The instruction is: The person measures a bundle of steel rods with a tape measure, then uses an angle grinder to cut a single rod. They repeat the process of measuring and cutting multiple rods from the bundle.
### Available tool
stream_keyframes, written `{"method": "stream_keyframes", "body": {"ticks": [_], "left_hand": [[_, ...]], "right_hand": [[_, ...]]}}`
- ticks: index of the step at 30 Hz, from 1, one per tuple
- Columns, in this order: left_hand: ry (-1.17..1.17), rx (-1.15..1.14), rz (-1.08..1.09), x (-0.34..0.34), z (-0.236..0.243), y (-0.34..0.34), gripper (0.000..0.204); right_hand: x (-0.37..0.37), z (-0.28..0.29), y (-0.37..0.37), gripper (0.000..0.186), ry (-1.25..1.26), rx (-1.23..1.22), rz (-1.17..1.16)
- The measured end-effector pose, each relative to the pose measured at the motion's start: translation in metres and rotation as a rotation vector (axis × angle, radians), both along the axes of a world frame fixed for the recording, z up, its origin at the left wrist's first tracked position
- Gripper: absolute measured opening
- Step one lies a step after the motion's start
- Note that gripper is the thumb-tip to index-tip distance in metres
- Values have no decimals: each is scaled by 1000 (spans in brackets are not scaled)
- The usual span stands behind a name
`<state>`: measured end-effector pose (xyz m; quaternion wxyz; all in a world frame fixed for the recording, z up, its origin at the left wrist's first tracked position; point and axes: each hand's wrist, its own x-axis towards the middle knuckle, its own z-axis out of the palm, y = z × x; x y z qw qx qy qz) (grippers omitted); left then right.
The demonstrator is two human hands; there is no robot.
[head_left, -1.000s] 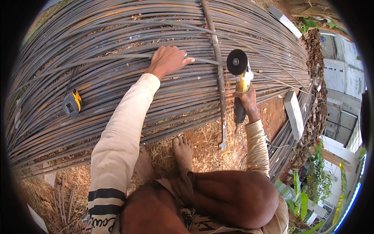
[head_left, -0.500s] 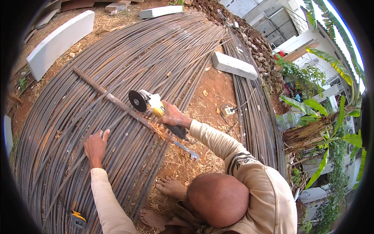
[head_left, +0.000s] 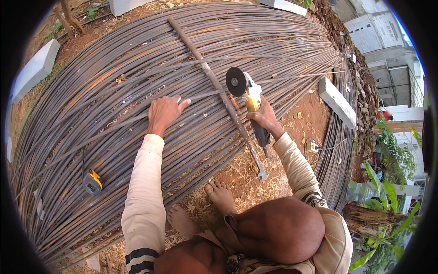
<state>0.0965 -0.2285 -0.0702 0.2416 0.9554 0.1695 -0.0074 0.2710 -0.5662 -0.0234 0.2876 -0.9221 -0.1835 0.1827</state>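
Note:
My left hand (head_left: 163, 113) is closed over a thin steel bar (head_left: 202, 95) lying across a wide spread of rusty rebar (head_left: 91, 114). My right hand (head_left: 262, 114) grips a yellow and grey angle grinder (head_left: 253, 100), its black disc (head_left: 235, 81) upright just right of a long steel pipe (head_left: 191, 45) that crosses the bars. The pipe has a forked wrench-like end (head_left: 261, 173) at the bottom. Small orange flecks, perhaps sparks, show beneath the grinder. A yellow and black tape measure (head_left: 93, 182) lies on the bars at the left.
White blocks (head_left: 337, 102) sit around the bundle. A power socket with cable (head_left: 313, 146) lies on the dirt at the right, beside another rebar bundle (head_left: 331, 164) and rubble (head_left: 365, 91). Banana plants (head_left: 383, 192) and a grey building (head_left: 374, 36) stand beyond. My bare feet (head_left: 221, 198) are below.
The view has swung about between frames. Both hands keep their holds. The orange spray under the grinder, bright half a second ago, is much fainter now.

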Motion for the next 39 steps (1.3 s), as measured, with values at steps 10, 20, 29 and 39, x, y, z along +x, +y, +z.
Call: {"method": "stream_keyframes", "body": {"ticks": [10,20,29,39], "left_hand": [[12,-43,-12,0,-1,0,64],[-22,-86,-33,-4,-5,2,60],[-71,-69,-45,-4,-13,4,59],[-77,-49,-35,-4,-16,3,60]], "right_hand": [[-9,3,-5,65,56,28,-34],[-16,7,-1,63,83,32,-55],[-3,5,14,52,48,93,29],[-12,7,-2,48,164,103,-13]]}}
